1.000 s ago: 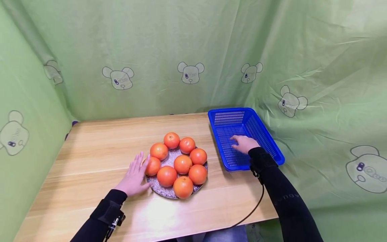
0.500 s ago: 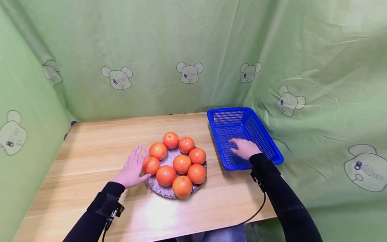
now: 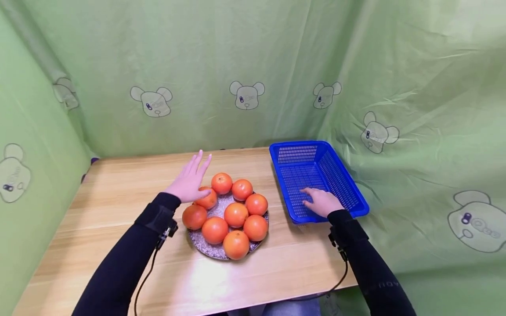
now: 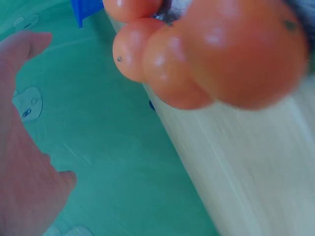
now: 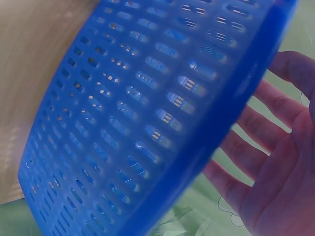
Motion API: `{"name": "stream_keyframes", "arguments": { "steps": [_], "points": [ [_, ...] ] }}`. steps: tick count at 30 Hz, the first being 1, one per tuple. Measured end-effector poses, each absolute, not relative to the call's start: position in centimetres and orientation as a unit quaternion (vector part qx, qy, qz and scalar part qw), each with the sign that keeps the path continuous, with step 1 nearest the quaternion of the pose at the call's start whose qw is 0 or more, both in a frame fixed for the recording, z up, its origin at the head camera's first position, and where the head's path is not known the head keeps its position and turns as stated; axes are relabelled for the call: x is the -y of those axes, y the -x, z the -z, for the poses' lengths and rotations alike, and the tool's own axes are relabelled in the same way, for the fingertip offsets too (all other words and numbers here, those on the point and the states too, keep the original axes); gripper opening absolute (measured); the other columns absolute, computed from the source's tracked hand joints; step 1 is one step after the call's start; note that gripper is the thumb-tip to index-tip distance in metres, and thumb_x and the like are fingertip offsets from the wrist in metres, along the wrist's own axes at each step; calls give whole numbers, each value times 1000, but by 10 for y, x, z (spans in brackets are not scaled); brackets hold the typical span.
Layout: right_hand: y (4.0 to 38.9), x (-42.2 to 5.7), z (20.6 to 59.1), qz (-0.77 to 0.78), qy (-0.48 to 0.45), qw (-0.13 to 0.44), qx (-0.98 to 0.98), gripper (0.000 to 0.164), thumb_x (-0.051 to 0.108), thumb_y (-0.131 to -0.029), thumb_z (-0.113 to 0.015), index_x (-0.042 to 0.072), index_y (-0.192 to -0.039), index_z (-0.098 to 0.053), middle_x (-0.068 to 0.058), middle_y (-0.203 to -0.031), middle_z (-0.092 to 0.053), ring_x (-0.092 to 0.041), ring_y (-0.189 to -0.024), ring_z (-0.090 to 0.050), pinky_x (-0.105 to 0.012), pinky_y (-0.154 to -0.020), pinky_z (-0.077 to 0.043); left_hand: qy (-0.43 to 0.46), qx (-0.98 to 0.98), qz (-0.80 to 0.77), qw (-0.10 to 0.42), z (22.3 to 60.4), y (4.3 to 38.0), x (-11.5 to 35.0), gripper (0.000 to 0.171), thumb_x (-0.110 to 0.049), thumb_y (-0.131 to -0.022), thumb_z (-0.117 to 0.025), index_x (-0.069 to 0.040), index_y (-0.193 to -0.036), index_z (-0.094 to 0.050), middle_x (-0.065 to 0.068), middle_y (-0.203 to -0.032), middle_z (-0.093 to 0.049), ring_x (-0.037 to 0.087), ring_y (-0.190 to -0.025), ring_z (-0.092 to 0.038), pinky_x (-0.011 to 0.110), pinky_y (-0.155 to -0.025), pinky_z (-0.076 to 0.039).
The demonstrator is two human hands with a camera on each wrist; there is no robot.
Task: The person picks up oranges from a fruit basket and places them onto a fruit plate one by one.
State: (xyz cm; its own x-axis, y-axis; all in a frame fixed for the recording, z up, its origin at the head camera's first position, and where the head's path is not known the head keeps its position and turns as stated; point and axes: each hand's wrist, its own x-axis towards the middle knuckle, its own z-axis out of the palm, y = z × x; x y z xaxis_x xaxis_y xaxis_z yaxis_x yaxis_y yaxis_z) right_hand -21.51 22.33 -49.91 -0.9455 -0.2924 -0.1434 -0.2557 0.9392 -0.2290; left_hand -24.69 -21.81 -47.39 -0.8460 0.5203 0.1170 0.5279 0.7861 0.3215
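Note:
Several oranges (image 3: 236, 214) sit in a ring on a round speckled plate (image 3: 211, 251), with one further in. My left hand (image 3: 189, 181) is over the plate's far left edge, fingers spread and holding nothing. Its thumb overlaps one orange (image 3: 207, 199) in the head view. In the left wrist view, that hand (image 4: 24, 147) is apart from the oranges (image 4: 241, 49). My right hand (image 3: 322, 202) hovers over the near part of a blue plastic basket (image 3: 292, 193), fingers loosely bent around nothing. The right wrist view shows its fingers (image 5: 246, 152) beyond the basket's near rim.
The wooden table (image 3: 130, 184) carries the plate and, at right, the basket. Green curtains (image 3: 197, 127) with bear heads enclose the back and sides. A black cable (image 3: 341, 281) hangs from the right wrist over the table's front edge, another from the left wrist.
My left hand has left the plate's left side and moved up and away toward the far edge, uncovering the leftmost orange. The right hand has shifted slightly nearer, still over the basket.

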Motion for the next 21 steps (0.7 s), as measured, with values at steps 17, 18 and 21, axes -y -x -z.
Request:
{"name": "stream_keyframes", "arguments": {
  "steps": [17, 18, 21],
  "points": [
    [203, -230, 516, 107, 131, 70, -983, 43, 27, -92, -64, 10, -131, -60, -17, -132, -60, -35, -122, -56, -51, -101, -46, 187, 970, 119, -99, 536, 292, 147, 93, -24, -72, -81, -13, -150, -32, 27, -156, -18, 53, -130, -38, 64, -105, -35],
    [203, -230, 516, 106, 132, 68, -983, 42, 27, -92, -64, 10, -131, -60, -17, -132, -60, -35, -122, -56, -51, -101, -46, 182, 971, 116, -100, 540, 294, 147, 91, -24, -72, -82, -14, -149, -35, 27, -155, -20, 52, -127, -42, 62, -102, -39],
    [206, -231, 516, 102, 135, 63, -984, 42, 28, -92, -64, 12, -130, -60, -16, -132, -60, -35, -123, -56, -50, -101, -46, 179, 974, 112, -84, 547, 299, 146, 82, -21, -72, -81, -13, -144, -43, 27, -147, -32, 50, -113, -52, 59, -89, -49]
  ]
}}
